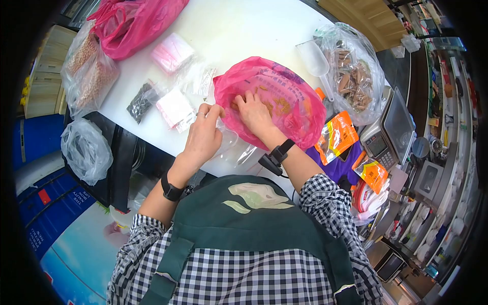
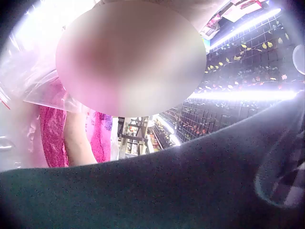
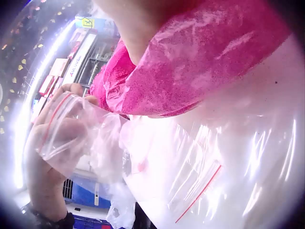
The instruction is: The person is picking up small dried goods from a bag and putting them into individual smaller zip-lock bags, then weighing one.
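In the head view my left hand (image 1: 203,133) pinches the top of a small clear zip bag (image 1: 226,144), close to the left rim of a pink plastic bag (image 1: 310,104). That zip bag (image 3: 71,136), with a red line along its mouth, hangs at the fingers in the right wrist view. My right hand (image 1: 254,114) reaches inside the pink bag, its fingers down among brown dried pieces (image 1: 280,105). Its fingertips are partly hidden, so I cannot tell whether they grip a piece. A large blurred patch covers much of the left wrist view.
Packs of clear bags (image 1: 174,108) and a small bag of dark bits (image 1: 141,103) lie left on the white table (image 1: 244,25). A clear scoop (image 1: 312,58), a bag of brown pieces (image 1: 356,76), orange pouches (image 1: 337,136) and a scale (image 1: 378,145) stand right.
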